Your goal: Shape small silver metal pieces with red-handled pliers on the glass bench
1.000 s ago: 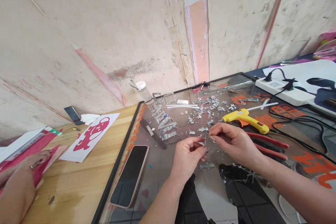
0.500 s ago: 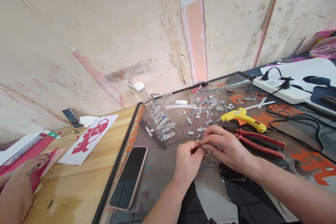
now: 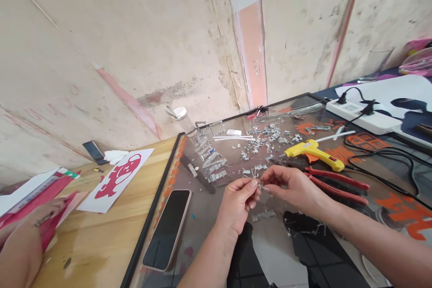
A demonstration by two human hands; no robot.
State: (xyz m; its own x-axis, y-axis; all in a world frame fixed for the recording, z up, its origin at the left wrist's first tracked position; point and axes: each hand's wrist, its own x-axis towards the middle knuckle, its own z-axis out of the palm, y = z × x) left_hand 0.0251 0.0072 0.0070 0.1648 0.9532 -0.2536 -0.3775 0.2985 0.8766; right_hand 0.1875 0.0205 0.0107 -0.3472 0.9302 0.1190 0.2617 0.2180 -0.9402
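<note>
My left hand [image 3: 238, 198] pinches a small piece with thin pale prongs [image 3: 254, 174] poking up above the thumb; its kind is too small to tell. Close against it on the right, my right hand [image 3: 292, 186] has its thumb and fingers drawn together at the same piece; what lies between them is hidden. On the glass tabletop below lies a flat silvery strip [image 3: 263, 215]. Beyond my hands is a scatter of small grey metal-looking bits [image 3: 270, 135]. Red-handled pliers [image 3: 337, 184] lie beside my right hand, with a yellow glue gun [image 3: 313, 153] behind them.
A phone [image 3: 168, 229] lies left of my hands, near a dark flat bar [image 3: 197, 173] and a lidded jar [image 3: 185, 122]. A white power strip [image 3: 364, 117] with black cables stands at right. On the wooden table, another person's hand [image 3: 50, 211] rests on red paper.
My hands have parted slightly and the left has turned, so the thin pale prongs now show. The silvery strip beneath is more exposed. The view has shifted a little.
</note>
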